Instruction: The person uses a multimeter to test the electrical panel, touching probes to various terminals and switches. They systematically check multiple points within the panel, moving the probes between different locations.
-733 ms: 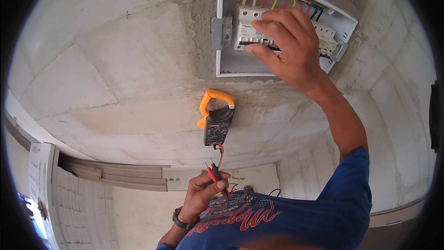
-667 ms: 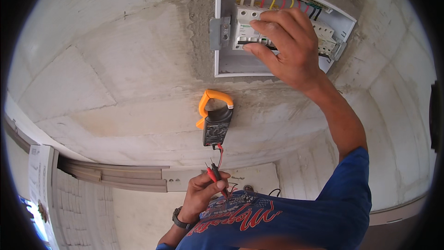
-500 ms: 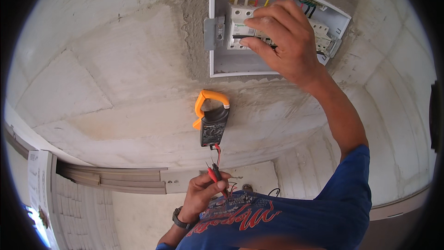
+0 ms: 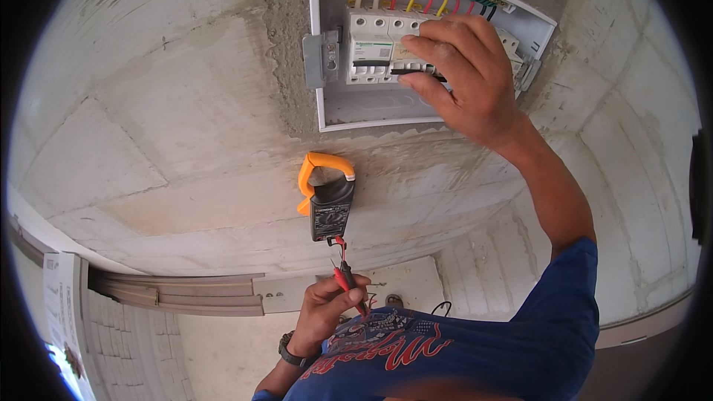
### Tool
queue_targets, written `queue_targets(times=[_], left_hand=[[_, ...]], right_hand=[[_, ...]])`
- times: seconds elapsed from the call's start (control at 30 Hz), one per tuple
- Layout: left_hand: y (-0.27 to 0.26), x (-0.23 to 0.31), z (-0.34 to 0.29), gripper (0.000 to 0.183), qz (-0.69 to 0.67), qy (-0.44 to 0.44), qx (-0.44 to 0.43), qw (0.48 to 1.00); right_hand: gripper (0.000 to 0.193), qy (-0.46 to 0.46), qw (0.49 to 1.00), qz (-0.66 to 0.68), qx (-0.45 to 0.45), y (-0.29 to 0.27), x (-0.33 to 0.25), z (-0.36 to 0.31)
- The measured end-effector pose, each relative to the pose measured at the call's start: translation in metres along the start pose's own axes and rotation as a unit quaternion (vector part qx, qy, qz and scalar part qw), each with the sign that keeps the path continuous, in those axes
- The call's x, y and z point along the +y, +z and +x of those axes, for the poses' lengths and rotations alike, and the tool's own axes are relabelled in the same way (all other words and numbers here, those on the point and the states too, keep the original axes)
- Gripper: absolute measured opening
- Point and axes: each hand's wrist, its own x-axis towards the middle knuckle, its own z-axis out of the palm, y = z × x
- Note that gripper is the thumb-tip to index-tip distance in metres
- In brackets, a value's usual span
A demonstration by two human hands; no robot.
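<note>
Using the clamp meter as landmark, from left to right: a brownish stack of trim strips (image 4: 178, 294) lies well to its lower left. Just below the meter, the person's left hand (image 4: 324, 312) pinches red and black test probes (image 4: 347, 281) firmly together between thumb and fingers, tips upward. The clamp meter (image 4: 332, 209), black with an orange jaw, sits upright against the pale wall (image 4: 208, 193); what supports it is unclear. Above it and to the right, an open white breaker box (image 4: 353, 110) holds a row of breakers (image 4: 370, 48) with coloured wires on top. Further right, the right hand (image 4: 471, 78) curves in front of that row, thumb and fingers spread apart around the breaker faces; whether they touch cannot be told. The step in hand appears to be working a breaker switch; the next move calls for placing the thumb squarely on one toggle, fingers clear of the terminals.
</note>
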Motion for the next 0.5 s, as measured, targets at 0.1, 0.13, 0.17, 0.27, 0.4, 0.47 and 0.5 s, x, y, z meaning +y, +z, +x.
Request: queue_targets(times=[0.1, 0.13, 0.17, 0.27, 0.4, 0.47, 0.5], left_hand=[[0.002, -0.002, 0.001, 0.029, 0.023, 0.010, 0.015, 1.000], [0.003, -0.003, 0.001, 0.029, 0.022, 0.008, 0.017, 1.000], [0.003, -0.003, 0.001, 0.029, 0.021, 0.006, 0.019, 1.000], [0.003, -0.003, 0.002, 0.029, 0.040, 0.014, 0.029, 0.999], [0.004, -0.002, 0.007, 0.028, 0.022, 0.013, 0.015, 1.000], [0.005, -0.001, 0.011, 0.026, -0.005, 0.003, 0.001, 1.000], [0.006, -0.001, 0.012, 0.026, -0.008, -0.005, -0.001, 1.000]], right_hand=[[0.048, 0.010, 1.000, 0.016, -0.019, -0.003, 0.002, 0.005], [0.049, 0.012, 0.999, 0.019, -0.027, -0.005, 0.003, 0.006], [0.051, 0.018, 0.999, 0.027, -0.036, -0.006, 0.004, 0.006], [0.058, 0.033, 0.997, 0.045, -0.044, -0.011, 0.005, 0.000], [0.063, 0.027, 0.999, -0.026, -0.026, -0.015, 0.006, -0.014], [0.062, 0.016, 0.998, -0.051, -0.017, -0.016, 0.010, -0.019], [0.060, 0.021, 0.999, -0.039, -0.031, -0.016, 0.012, -0.020]])
